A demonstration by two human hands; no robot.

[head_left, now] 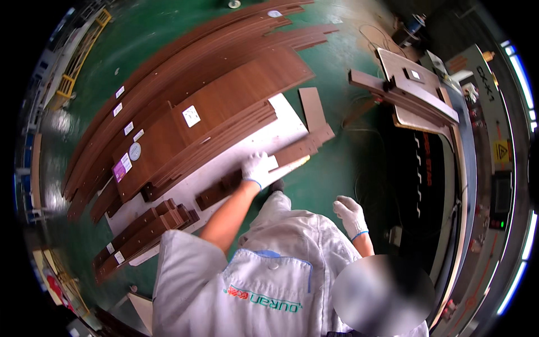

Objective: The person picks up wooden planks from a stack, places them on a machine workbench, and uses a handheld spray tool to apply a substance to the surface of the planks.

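Note:
My left hand [256, 168], in a white knit glove, is closed at the near end of a stack of narrow brown boards [295, 150], its fingers bent over. A small white label [273, 163] shows right beside the fingers. The hand covers the spot it grips. My right hand [350, 215], also gloved in white, hangs out to the right with curled fingers. Nothing shows in it, and it touches nothing. A short brown board [312, 109] lies beyond the narrow stack. Left of my left hand, more dark brown strips [216, 191] lie on a whitish sheet [247, 137].
Wide brown panels [241, 84] with labels lie stacked ahead and left. Shorter brown pieces [146, 233] are piled at the near left. On the right, a machine [488, 151] stands beside a table [404, 62] bearing brown strips [424, 101]. Green floor [325, 174] shows between.

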